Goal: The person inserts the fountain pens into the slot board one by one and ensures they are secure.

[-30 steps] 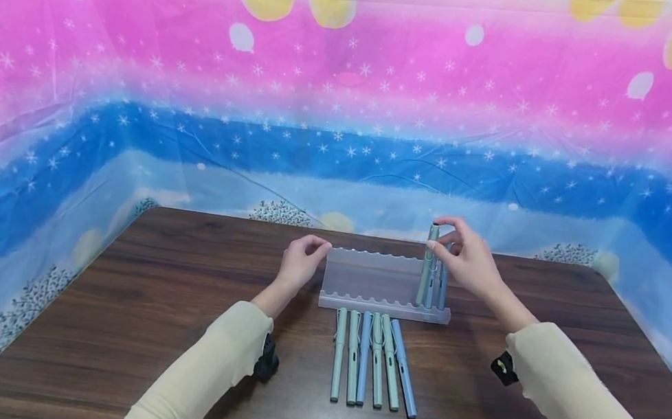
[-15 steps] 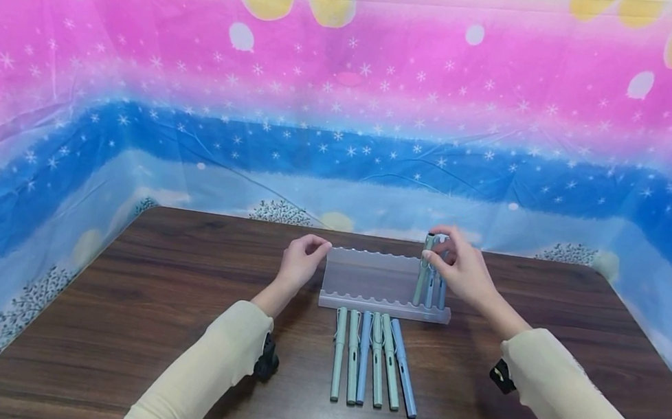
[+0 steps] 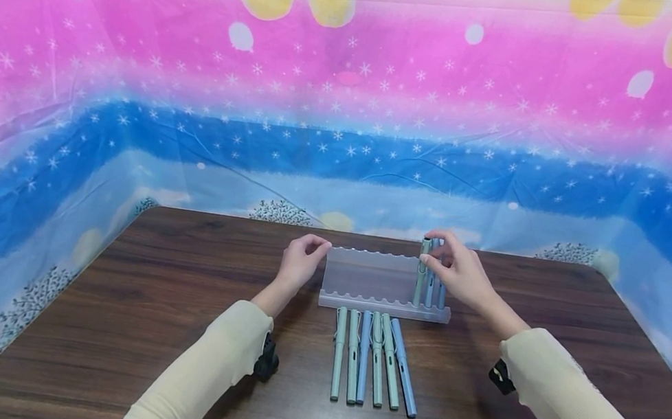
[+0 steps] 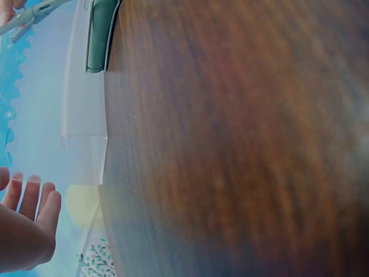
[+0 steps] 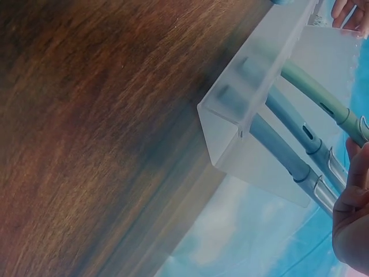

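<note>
A clear plastic pen stand with scalloped edges stands on the table. My left hand pinches its upper left corner between thumb and fingers. At the stand's right end, my right hand holds the cap end of a green pen, thumb on the near side and index finger over the top. The pen stands nearly upright, its lower end in the front trough. Just right of it, two blue pens lean in neighbouring slots, partly behind the right hand in the head view.
Several green and blue capped pens lie side by side on the dark wooden table in front of the stand, clips toward it. A patterned cloth hangs around the table's back and sides.
My right hand has lowered the green pen and brought it slightly left, from tilted to nearly upright in its slot. My left hand has stayed at the stand's corner.
</note>
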`<state>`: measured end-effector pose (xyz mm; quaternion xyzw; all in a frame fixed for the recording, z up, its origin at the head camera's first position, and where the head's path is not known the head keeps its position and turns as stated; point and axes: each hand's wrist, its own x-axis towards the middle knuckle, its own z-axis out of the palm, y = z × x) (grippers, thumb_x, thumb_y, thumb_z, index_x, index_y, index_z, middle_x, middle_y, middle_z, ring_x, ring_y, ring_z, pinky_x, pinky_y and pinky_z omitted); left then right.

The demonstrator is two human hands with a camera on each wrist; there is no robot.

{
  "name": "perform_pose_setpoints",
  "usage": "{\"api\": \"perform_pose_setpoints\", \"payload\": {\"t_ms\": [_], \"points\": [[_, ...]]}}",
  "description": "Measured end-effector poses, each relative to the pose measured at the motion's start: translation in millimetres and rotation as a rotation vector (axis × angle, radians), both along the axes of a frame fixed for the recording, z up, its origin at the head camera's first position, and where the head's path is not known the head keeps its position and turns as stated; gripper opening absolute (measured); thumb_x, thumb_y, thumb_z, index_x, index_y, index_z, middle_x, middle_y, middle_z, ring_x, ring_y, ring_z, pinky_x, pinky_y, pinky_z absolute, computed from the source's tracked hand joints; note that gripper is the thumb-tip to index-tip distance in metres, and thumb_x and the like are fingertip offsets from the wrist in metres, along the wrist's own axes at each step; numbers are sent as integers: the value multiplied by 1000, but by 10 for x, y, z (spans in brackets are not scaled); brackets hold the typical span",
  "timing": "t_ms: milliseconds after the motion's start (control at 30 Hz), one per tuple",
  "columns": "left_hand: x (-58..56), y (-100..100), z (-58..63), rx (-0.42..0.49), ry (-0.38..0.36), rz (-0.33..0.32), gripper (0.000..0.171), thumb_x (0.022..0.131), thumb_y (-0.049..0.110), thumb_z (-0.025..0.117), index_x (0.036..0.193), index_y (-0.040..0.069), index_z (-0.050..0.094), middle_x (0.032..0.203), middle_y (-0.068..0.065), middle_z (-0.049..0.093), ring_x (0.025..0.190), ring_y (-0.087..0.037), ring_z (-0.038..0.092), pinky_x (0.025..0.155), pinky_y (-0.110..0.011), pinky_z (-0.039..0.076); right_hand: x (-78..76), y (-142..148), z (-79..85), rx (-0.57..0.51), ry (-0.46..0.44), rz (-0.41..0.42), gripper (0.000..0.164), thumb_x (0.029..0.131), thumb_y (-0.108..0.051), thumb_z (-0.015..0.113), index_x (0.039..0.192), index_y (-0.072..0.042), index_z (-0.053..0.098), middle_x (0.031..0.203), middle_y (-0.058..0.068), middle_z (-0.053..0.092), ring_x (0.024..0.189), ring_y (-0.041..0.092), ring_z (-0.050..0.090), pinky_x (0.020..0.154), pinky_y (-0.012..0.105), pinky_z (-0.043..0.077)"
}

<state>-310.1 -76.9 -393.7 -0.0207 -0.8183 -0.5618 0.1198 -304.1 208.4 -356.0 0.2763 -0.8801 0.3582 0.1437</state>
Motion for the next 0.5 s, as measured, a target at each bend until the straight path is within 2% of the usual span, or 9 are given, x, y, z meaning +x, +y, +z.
{"api": "perform_pose_setpoints", "payload": {"t_ms": [233, 500], "points": [[5, 1, 1, -2, 5, 1, 20, 87, 21, 57, 93, 4, 63, 91, -7, 61, 85, -20, 54, 75, -33, 43, 6, 8, 8, -16, -17, -11, 35, 87, -22, 57, 120, -16, 45, 85, 7, 63, 59, 21, 57, 48, 34, 42], [19, -1, 2, 18, 1, -7, 19, 87, 20, 57, 94, 3, 63, 91, -7, 61, 85, -20, 54, 74, -34, 43, -5, 21, -22, 176, 130, -41, 46, 83, -22, 62, 125, -15, 43, 78, -3, 57, 50, 10, 46, 44, 28, 38]]}}
